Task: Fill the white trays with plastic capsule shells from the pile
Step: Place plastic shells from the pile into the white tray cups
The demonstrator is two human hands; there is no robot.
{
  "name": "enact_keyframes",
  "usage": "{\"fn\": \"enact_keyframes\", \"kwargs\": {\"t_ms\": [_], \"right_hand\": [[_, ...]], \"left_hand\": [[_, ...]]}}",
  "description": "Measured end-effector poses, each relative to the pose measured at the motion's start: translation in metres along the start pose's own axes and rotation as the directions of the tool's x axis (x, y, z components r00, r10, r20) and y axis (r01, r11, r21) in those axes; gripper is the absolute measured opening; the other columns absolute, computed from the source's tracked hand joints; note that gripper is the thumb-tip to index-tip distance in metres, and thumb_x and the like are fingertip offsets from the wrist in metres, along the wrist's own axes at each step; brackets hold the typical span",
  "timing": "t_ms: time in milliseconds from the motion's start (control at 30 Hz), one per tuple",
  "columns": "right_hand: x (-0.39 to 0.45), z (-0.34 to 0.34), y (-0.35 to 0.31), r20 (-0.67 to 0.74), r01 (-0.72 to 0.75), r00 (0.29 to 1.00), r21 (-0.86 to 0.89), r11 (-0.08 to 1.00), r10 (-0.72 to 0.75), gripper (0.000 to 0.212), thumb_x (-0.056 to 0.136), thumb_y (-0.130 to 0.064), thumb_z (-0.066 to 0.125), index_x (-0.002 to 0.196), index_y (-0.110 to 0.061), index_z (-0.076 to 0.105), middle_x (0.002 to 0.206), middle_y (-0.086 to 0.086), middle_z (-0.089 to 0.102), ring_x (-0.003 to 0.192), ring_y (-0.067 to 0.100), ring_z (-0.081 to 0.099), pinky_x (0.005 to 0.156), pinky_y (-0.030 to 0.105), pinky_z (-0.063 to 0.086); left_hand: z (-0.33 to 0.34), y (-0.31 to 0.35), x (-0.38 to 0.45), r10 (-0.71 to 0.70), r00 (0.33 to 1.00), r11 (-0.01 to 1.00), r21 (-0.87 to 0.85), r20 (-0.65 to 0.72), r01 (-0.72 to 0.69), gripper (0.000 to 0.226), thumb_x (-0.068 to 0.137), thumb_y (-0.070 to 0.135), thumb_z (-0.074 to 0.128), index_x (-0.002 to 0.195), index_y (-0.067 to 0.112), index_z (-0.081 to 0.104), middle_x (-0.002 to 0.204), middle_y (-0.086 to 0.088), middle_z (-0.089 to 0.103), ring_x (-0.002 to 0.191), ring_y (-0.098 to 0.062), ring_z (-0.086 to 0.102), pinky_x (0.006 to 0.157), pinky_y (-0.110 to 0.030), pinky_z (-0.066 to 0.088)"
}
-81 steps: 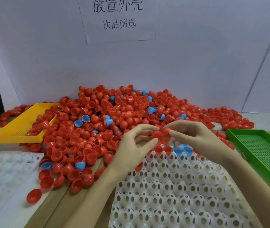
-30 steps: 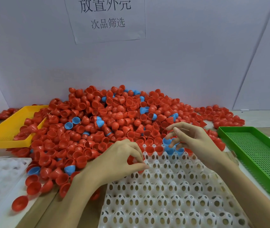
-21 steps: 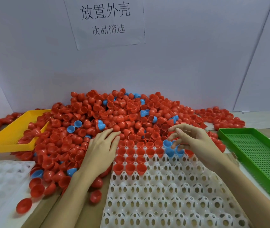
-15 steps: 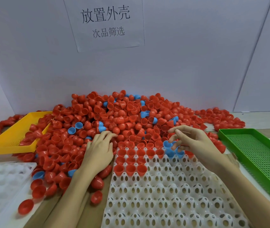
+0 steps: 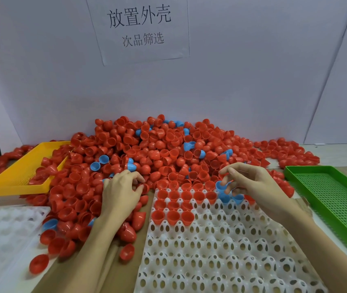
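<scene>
1. White board walls (image 5: 252,70) back the bench, with a paper sign (image 5: 139,28) of printed characters fixed near the top
2. Against the wall lies the pile of capsule shells (image 5: 157,149), mostly red with a few blue ones, spreading left into a yellow tray (image 5: 10,182) and right toward a green perforated tray (image 5: 333,199)
3. Nearest the camera sits the white tray (image 5: 221,250), its far edge touching the pile; red shells stand open side up in its far-left pockets, and blue shells (image 5: 229,197) sit to the right of the red, under the right hand
4. A second white tray (image 5: 1,233) lies at the left edge, with loose red shells just beside it on the brown surface
5. Palm down on the pile just left of the tray, the left hand (image 5: 119,193) has its fingers curled into the shells, thumb and fingertips closing on a red shell (image 5: 145,188)
6. Raised above the tray's far-right pockets, the right hand (image 5: 255,185) curls its fingers and pinches a blue shell (image 5: 220,185) at their tips
</scene>
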State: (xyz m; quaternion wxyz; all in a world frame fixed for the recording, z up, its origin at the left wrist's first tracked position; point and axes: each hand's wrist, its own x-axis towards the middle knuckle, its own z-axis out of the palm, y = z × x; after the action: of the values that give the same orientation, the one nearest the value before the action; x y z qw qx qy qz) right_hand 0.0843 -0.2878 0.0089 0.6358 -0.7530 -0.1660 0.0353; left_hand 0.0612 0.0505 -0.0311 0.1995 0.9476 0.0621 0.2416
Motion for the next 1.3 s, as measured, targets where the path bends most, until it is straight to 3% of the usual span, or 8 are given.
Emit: {"fn": "enact_keyframes", "kwargs": {"t_ms": [167, 333, 433, 600, 767, 967, 1167, 1300], "right_hand": [[0.000, -0.002, -0.002, 0.004, 0.012, 1.000, 0.010, 1.000, -0.012, 0.025, 0.108, -0.019, 0.055, 0.111, -0.007, 0.077, 0.095, 0.016, 0.078, 0.078, 0.024, 0.074, 0.067, 0.023, 0.059], [0.000, -0.004, -0.004, 0.012, 0.010, 1.000, 0.017, 1.000, -0.011, 0.025, 0.107, -0.020, 0.056, 0.110, -0.008, 0.077, 0.095, 0.016, 0.078, 0.078, 0.025, 0.074, 0.068, 0.023, 0.060], [0.000, -0.004, -0.005, 0.026, 0.008, 1.000, 0.009, 1.000, -0.009, 0.024, 0.108, -0.020, 0.056, 0.109, -0.009, 0.078, 0.096, 0.016, 0.078, 0.079, 0.025, 0.075, 0.069, 0.023, 0.060], [-0.001, -0.003, -0.005, 0.024, -0.007, 1.000, -0.005, 1.000, 0.007, 0.024, 0.108, -0.021, 0.056, 0.109, -0.009, 0.077, 0.095, 0.015, 0.078, 0.080, 0.025, 0.075, 0.069, 0.023, 0.059], [-0.001, -0.003, -0.006, 0.022, -0.008, 1.000, -0.002, 1.000, 0.008, 0.024, 0.108, -0.020, 0.056, 0.110, -0.008, 0.077, 0.095, 0.015, 0.078, 0.080, 0.025, 0.074, 0.069, 0.023, 0.059], [-0.002, -0.003, -0.007, 0.025, -0.006, 1.000, -0.008, 1.000, 0.006, 0.024, 0.108, -0.020, 0.056, 0.110, -0.008, 0.077, 0.095, 0.015, 0.078, 0.080, 0.024, 0.074, 0.070, 0.023, 0.059], [-0.002, -0.002, -0.008, 0.036, -0.013, 0.999, -0.003, 1.000, 0.014, 0.024, 0.107, -0.022, 0.057, 0.108, -0.010, 0.078, 0.096, 0.015, 0.078, 0.080, 0.025, 0.075, 0.069, 0.023, 0.059], [-0.003, -0.002, -0.011, 0.063, -0.012, 0.998, -0.004, 1.000, 0.012, 0.022, 0.106, -0.023, 0.059, 0.106, -0.018, 0.080, 0.098, 0.014, 0.078, 0.083, 0.025, 0.075, 0.071, 0.024, 0.060]], "left_hand": [[-0.010, 0.007, -0.005, 0.047, 0.992, 0.996, -0.067, -0.115, -0.055, 0.012, 0.090, 0.022, 0.080, 0.101, 0.025, 0.084, 0.103, 0.006, 0.080, 0.094, -0.020, 0.074, 0.091, -0.052, 0.056], [-0.015, 0.019, -0.006, 0.094, 0.969, 0.980, -0.150, -0.229, -0.130, 0.013, 0.091, 0.016, 0.079, 0.101, 0.021, 0.082, 0.096, 0.008, 0.078, 0.090, -0.012, 0.072, 0.080, -0.040, 0.061], [-0.014, 0.016, -0.006, 0.093, 0.970, 0.996, 0.010, -0.226, -0.093, 0.017, 0.093, 0.012, 0.073, 0.108, 0.017, 0.080, 0.096, -0.001, 0.077, 0.089, -0.024, 0.068, 0.080, -0.045, 0.057], [-0.009, 0.008, -0.002, 0.139, 0.979, 0.983, 0.143, -0.152, -0.117, 0.046, 0.083, -0.009, 0.064, 0.125, 0.008, 0.073, 0.127, -0.014, 0.065, 0.114, -0.039, 0.057, 0.095, -0.050, 0.048], [0.009, 0.015, 0.004, 0.259, 0.964, 0.960, 0.089, 0.060, -0.264, 0.046, 0.107, 0.020, 0.049, 0.152, 0.028, 0.051, 0.165, -0.001, 0.036, 0.149, -0.020, 0.036, 0.117, -0.043, 0.034], [0.013, 0.007, 0.007, 0.205, 0.979, 0.978, -0.031, -0.022, -0.205, 0.025, 0.093, -0.002, 0.069, 0.116, 0.008, 0.074, 0.118, -0.001, 0.058, 0.116, -0.019, 0.052, 0.096, -0.028, 0.048], [-0.002, 0.017, 0.001, 0.224, 0.967, 0.974, 0.006, -0.122, -0.225, 0.026, 0.096, 0.011, 0.071, 0.122, 0.008, 0.073, 0.116, -0.003, 0.065, 0.109, -0.023, 0.060, 0.096, -0.039, 0.054], [-0.017, 0.040, -0.007, 0.173, 0.974, 0.922, -0.323, -0.146, -0.212, 0.023, 0.102, 0.020, 0.065, 0.123, 0.018, 0.073, 0.113, 0.010, 0.070, 0.109, -0.006, 0.064, 0.096, -0.023, 0.052]]}}
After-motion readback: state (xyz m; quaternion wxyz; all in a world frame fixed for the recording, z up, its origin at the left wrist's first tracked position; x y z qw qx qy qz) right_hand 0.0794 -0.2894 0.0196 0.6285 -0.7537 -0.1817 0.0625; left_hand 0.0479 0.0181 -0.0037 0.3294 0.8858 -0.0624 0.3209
